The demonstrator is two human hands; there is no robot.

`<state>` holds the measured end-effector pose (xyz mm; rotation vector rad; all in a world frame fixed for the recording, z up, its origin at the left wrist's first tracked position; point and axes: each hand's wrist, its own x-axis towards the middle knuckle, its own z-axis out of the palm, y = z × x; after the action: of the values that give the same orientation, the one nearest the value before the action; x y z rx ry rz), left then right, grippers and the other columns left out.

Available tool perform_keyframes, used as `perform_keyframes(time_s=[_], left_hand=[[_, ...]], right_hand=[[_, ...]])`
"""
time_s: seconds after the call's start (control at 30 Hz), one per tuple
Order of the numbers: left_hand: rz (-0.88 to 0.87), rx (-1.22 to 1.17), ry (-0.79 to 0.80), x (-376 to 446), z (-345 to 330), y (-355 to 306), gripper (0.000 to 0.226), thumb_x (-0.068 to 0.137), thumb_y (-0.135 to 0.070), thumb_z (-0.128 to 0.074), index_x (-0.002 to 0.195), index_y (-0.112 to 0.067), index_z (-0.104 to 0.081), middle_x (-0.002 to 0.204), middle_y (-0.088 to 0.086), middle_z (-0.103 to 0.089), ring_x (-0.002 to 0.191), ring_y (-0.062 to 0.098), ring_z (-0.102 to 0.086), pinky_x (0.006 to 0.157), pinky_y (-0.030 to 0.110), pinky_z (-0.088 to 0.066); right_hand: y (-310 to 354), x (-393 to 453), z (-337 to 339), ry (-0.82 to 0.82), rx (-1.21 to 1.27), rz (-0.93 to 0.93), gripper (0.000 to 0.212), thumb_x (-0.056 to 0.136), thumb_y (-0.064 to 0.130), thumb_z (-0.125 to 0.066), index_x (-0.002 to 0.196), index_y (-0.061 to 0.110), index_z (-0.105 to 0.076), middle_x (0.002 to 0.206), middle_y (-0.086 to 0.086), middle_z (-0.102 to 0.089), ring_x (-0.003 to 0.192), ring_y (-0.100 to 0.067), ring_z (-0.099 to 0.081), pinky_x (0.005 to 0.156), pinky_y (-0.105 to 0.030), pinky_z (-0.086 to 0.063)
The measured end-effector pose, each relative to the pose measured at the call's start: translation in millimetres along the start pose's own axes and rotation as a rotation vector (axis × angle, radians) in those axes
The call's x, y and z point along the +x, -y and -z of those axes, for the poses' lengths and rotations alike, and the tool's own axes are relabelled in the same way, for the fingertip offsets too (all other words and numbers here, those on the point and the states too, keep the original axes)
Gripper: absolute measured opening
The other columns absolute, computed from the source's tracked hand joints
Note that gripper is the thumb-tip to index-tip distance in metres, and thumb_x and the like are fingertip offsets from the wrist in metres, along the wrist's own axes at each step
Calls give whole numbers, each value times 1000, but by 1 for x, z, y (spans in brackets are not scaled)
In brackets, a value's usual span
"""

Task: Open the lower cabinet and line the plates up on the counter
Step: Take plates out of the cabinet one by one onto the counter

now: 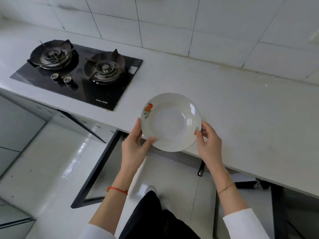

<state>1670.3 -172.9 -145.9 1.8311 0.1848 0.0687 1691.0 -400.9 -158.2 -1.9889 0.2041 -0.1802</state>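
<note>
A white plate [170, 122] with orange fruit prints on its rim is held over the front edge of the white counter [241, 109]. My left hand [135, 144] grips its near-left rim, thumb on top. At the right rim, my right hand [209, 144] pinches the plate. Whether the plate touches the counter, I cannot tell. Below, the lower cabinet door [96, 171] with a black frame stands swung open toward me; the cabinet's inside is hidden under the counter.
A black two-burner gas hob [77, 73] is set into the counter at the left. White wall tiles [172, 23] rise behind. A second open door [279, 213] stands at the lower right. My legs and a foot [151, 190] are on the tiled floor.
</note>
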Motion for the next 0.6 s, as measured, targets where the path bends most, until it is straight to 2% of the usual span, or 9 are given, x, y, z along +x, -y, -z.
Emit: perform_keyframes(time_s=[0.07, 0.13, 0.2, 0.27, 0.33, 0.4, 0.47, 0.6], left_hand=[[8, -20, 18, 21, -4, -3, 82, 80, -15, -78, 149, -25, -34, 146, -13, -48, 132, 8, -48, 106, 37, -46], [9, -27, 31, 41, -8, -3, 82, 79, -15, -78, 148, -22, -36, 146, -13, -46, 132, -2, -45, 109, 29, -42], [5, -18, 57, 65, -9, -3, 82, 79, -16, -78, 148, -20, -36, 146, -12, -46, 132, -2, -45, 109, 21, -39], [-13, 6, 84, 92, -10, -2, 82, 79, -17, -79, 148, -19, -36, 145, -12, -46, 132, 2, -46, 107, 17, -39], [-29, 31, 108, 121, -9, -1, 82, 78, -18, -79, 148, -18, -37, 143, -12, -48, 131, 4, -48, 104, 13, -39], [-24, 29, 135, 151, -8, -1, 82, 78, -19, -79, 148, -18, -37, 142, -14, -48, 131, 4, -48, 102, 10, -39], [-27, 32, 156, 182, -6, -2, 81, 78, -20, -79, 148, -20, -38, 144, -12, -48, 131, 4, -48, 104, 14, -40], [-28, 43, 217, 245, -3, -5, 72, 83, -14, -75, 146, -20, -41, 141, -6, -55, 128, 7, -53, 108, 33, -44]], right_hand=[[-2, 17, -4, -18, -13, -10, 31, 92, 10, -52, 119, 22, -59, 104, 7, -66, 93, -10, -62, 79, -3, -42], [-4, 33, -9, -29, -28, -24, 30, 93, 11, -52, 119, 22, -59, 103, 6, -67, 92, -10, -62, 77, 1, -40], [-5, 51, -15, -43, -31, -40, 28, 94, 13, -52, 118, 23, -60, 102, 6, -67, 92, -10, -62, 75, 2, -40], [-5, 71, -24, -59, -35, -54, 28, 94, 14, -52, 118, 24, -60, 101, 6, -67, 92, -9, -62, 77, -2, -42], [-3, 93, -34, -73, -51, -62, 28, 94, 14, -52, 119, 23, -60, 100, 5, -67, 91, -10, -62, 81, -12, -45], [0, 116, -46, -95, -60, -81, 27, 94, 13, -52, 118, 21, -61, 98, 3, -68, 89, -13, -62, 79, -13, -45], [5, 141, -58, -121, -64, -91, 25, 93, 11, -52, 115, 18, -62, 95, 1, -68, 85, -14, -62, 72, -7, -42], [14, 191, -83, -155, -40, -159, 23, 91, 7, -52, 109, 15, -64, 92, -1, -69, 80, -13, -62, 67, -5, -42]])
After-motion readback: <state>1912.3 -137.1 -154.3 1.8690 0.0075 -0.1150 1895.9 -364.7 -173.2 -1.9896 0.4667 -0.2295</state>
